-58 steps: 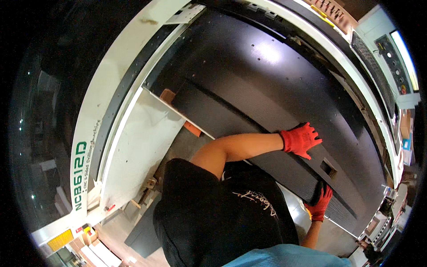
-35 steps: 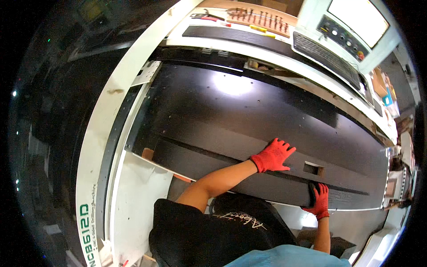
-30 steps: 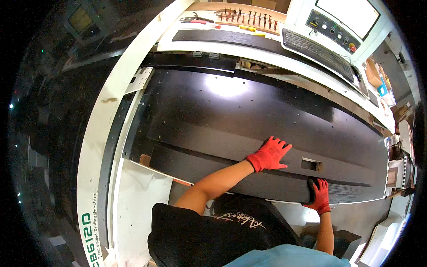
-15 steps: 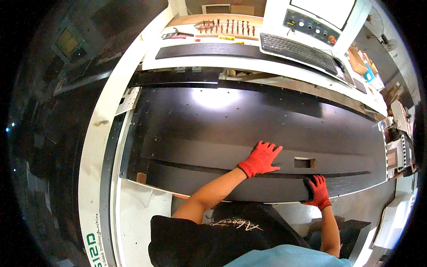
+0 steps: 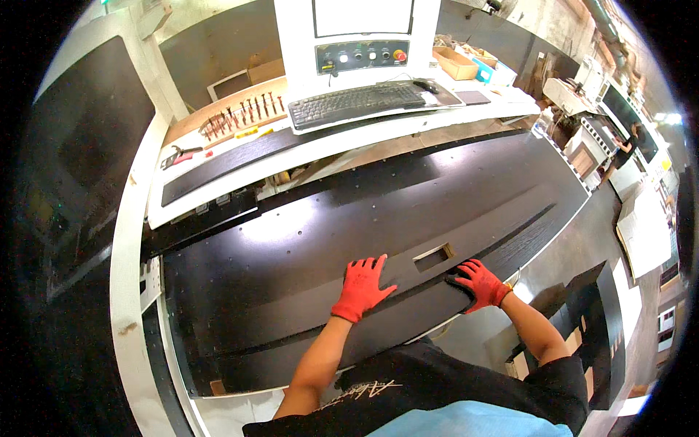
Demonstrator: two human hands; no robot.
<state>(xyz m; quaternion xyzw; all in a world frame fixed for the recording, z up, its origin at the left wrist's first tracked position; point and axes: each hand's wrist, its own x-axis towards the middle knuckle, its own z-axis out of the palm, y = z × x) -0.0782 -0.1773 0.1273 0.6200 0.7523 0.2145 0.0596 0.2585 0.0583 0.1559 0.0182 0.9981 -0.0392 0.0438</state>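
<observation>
A long matt black board (image 5: 408,268) with a rectangular cutout lies flat on a wider black panel (image 5: 342,218). Along its near side runs a narrower black board (image 5: 342,342), partly grooved at its right end. My left hand (image 5: 362,288), in a red glove with a black palm, lies on the long board left of the cutout, fingers spread. Just right of and nearer than the cutout, my right hand (image 5: 478,285), gloved alike, spans the narrow board. Its fingers bend over the far side and its thumb sits by the near edge, partly hidden.
Beyond the panel, a white ledge holds a keyboard (image 5: 357,104), a mouse (image 5: 426,86), pliers (image 5: 180,155) and a rack of drill bits (image 5: 244,116). A control panel (image 5: 362,56) stands behind. Black boards (image 5: 593,320) are stacked at right. A person (image 5: 622,153) is far right.
The view has turned to the right, so the boards now slant across it. My left hand's fingers point more straight ahead. My right hand stays on the narrow board near the cutout.
</observation>
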